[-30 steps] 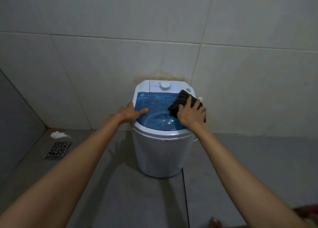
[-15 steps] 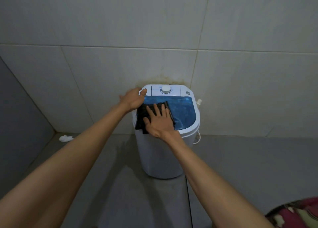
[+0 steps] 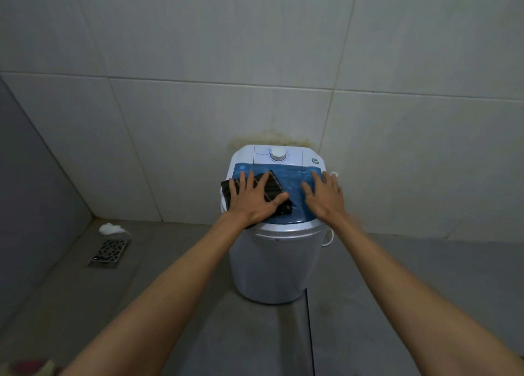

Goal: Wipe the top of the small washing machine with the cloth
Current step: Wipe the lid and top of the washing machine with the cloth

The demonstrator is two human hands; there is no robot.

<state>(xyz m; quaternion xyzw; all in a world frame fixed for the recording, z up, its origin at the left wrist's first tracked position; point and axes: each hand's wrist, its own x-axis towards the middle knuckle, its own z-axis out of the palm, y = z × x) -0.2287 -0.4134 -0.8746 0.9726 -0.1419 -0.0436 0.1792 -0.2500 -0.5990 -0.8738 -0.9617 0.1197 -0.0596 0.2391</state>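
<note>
The small white washing machine (image 3: 272,262) stands on the floor against the tiled wall, with a translucent blue lid (image 3: 295,183) and a white dial (image 3: 278,154) at its back. A dark ribbed cloth (image 3: 273,185) lies on the left half of the lid. My left hand (image 3: 252,202) presses flat on the cloth with fingers spread and hides its middle. On the bare right half of the lid, my right hand (image 3: 323,197) rests flat, fingers apart, holding nothing.
A metal floor drain (image 3: 109,252) sits at the left with a white crumpled wad (image 3: 110,228) behind it in the corner. A white cord (image 3: 329,238) hangs at the machine's right side. Grey wall on the left, pale tiled wall (image 3: 198,106) behind.
The cloth has passed from under my right hand to under my left hand. My right hand has moved to the right side of the lid, bare.
</note>
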